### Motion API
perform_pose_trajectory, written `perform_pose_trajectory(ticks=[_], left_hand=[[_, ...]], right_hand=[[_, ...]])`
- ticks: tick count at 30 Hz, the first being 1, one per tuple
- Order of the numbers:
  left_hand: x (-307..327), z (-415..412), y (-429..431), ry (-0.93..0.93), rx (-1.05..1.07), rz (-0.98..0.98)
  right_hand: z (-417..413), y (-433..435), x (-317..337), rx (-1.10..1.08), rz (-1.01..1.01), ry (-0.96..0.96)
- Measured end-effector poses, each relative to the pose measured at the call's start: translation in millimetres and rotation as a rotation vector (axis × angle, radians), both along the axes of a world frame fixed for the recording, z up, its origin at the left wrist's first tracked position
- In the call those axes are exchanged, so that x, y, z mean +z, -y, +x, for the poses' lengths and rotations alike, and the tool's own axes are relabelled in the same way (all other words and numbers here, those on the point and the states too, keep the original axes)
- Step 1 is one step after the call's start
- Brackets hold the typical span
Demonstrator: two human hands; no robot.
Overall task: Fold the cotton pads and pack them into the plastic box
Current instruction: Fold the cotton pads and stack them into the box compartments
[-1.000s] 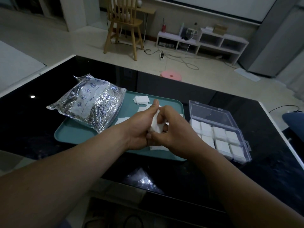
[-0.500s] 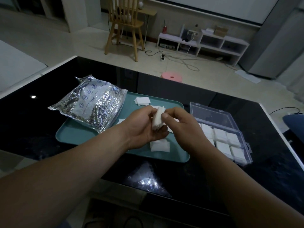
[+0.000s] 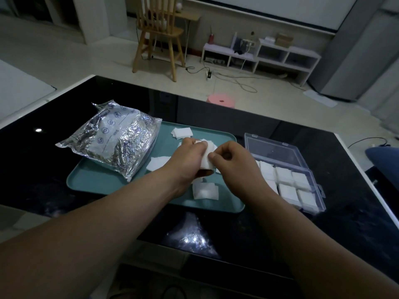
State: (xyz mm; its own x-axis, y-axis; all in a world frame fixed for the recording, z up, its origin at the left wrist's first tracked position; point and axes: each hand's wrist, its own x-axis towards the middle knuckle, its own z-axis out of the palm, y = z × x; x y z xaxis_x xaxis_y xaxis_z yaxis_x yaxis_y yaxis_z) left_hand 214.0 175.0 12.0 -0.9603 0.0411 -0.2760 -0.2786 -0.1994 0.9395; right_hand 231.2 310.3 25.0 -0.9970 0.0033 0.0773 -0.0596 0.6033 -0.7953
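Both hands meet over the middle of the frame, above a teal tray on a glossy black table. Between them is one white cotton pad, held just clear of the tray. The left hand grips the pad's left side with curled fingers, while the right hand pinches its right edge between thumb and forefinger. The pad looks partly folded, standing roughly upright with its long side running top to bottom in the frame.

The plastic box lies to the right of the hands, just off the tray's right edge, with its clear lid thrown open toward the upper part of the frame. Its long axis slants from centre right down toward the lower right. The right hand is plainly the nearer of the two, its wrist already overlapping the box's left end, so the fold will likely travel rightward in that hand.

The compartments in view hold white folded pads. Those at the left end are hidden behind the right forearm, so a free slot cannot be confirmed.

More pads wait on the tray: a small stack just below the hands, a flat sheet to their left, and a few above them. A crinkled foil bag sprawls over the tray's upper left corner.
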Motion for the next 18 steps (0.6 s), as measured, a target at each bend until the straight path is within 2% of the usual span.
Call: perform_pose_trajectory(ticks=[8,14,18], left_hand=[[12.4,6.0,-24.0,-0.101,-0.014,-0.186],[25.6,-8.2,-57.4,-0.182,-0.018,-0.165],[23.4,-39.7,-73.0,-0.388,0.036,-0.390]], right_hand=[[2.2,-10.7,1.7,-0.041,0.011,-0.039],[-8.9,-46.0,16.0,-0.115,-0.074,-0.085],[-27.5,-107.1,23.9,-0.301,-0.109,-0.126]])
